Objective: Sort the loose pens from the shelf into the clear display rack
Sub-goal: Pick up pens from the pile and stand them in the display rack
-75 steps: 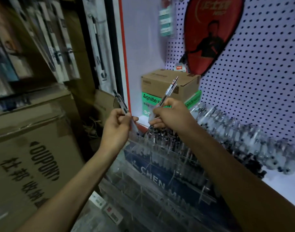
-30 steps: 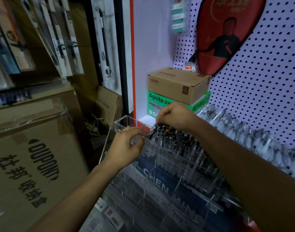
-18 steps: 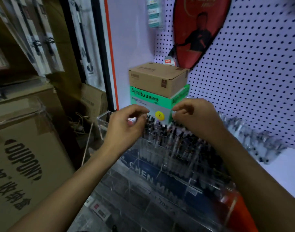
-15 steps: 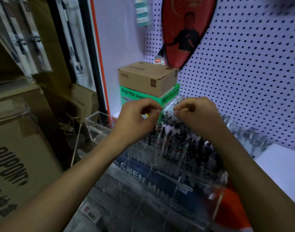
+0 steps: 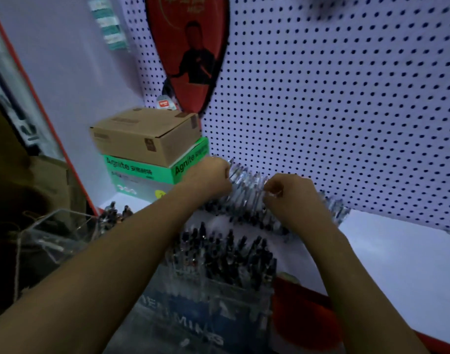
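A pile of loose clear pens [image 5: 246, 187] lies on the white shelf [image 5: 387, 254] against the pegboard. My left hand [image 5: 208, 175] is at the pile's left end, its fingers curled round pens there. My right hand [image 5: 293, 194] is at the pile's right side and pinches a clear pen at its fingertips. In front of the shelf stands the clear display rack [image 5: 193, 318] with blue lettering. Several dark-tipped pens [image 5: 226, 254] stand upright in its back row. Both forearms cross over the rack.
A brown carton [image 5: 142, 135] sits on a green Agnite box [image 5: 142, 172] at the shelf's left end, close to my left hand. A red paddle cover [image 5: 190, 47] hangs on the pegboard [image 5: 346, 98]. An empty clear compartment [image 5: 52, 238] is at the rack's left.
Both hands have left the rack's pens and moved up and back to the loose pile on the shelf. The view has swung right and tilted.
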Demonstrator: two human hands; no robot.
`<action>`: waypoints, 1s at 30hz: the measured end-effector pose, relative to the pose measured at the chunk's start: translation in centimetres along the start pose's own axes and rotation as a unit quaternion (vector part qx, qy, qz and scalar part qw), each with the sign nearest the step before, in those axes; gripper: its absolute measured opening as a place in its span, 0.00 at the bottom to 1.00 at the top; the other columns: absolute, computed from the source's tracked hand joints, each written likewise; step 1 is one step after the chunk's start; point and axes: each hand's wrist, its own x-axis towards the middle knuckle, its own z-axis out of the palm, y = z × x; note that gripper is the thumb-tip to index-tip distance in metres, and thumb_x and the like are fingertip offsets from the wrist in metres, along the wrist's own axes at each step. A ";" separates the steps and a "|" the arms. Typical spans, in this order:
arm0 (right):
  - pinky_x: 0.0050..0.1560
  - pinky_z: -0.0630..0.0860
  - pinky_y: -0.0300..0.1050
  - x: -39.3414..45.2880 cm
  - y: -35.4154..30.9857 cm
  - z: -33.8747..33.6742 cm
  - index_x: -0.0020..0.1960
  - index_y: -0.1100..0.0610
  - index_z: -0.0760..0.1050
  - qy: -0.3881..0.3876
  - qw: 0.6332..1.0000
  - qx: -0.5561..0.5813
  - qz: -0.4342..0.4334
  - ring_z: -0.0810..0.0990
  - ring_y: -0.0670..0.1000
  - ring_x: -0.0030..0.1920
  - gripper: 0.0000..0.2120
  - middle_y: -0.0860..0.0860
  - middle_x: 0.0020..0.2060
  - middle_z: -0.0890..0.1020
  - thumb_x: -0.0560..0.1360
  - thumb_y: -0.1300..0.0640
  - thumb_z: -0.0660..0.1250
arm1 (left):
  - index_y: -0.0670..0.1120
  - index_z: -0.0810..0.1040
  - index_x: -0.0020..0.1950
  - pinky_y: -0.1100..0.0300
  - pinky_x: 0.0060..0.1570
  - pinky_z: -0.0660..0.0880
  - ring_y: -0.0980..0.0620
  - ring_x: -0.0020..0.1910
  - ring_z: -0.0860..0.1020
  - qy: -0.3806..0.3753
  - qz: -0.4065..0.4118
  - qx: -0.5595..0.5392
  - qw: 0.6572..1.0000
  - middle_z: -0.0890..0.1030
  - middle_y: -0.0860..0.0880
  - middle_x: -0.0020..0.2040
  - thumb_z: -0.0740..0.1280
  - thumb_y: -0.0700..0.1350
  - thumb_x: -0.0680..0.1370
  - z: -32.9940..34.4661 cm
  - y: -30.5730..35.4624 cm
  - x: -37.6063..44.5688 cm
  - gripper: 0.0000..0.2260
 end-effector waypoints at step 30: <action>0.56 0.78 0.52 -0.9 3.6 0.1 0.68 0.54 0.73 -0.039 0.998 -0.025 0.043 0.79 0.56 0.53 0.23 0.55 0.55 0.81 0.75 0.51 0.71 | 0.48 0.70 0.49 0.54 0.31 0.62 0.46 0.28 0.66 0.135 0.043 -0.212 0.967 0.71 0.43 0.30 0.63 0.47 0.77 1.1 0.0 -1.1 0.04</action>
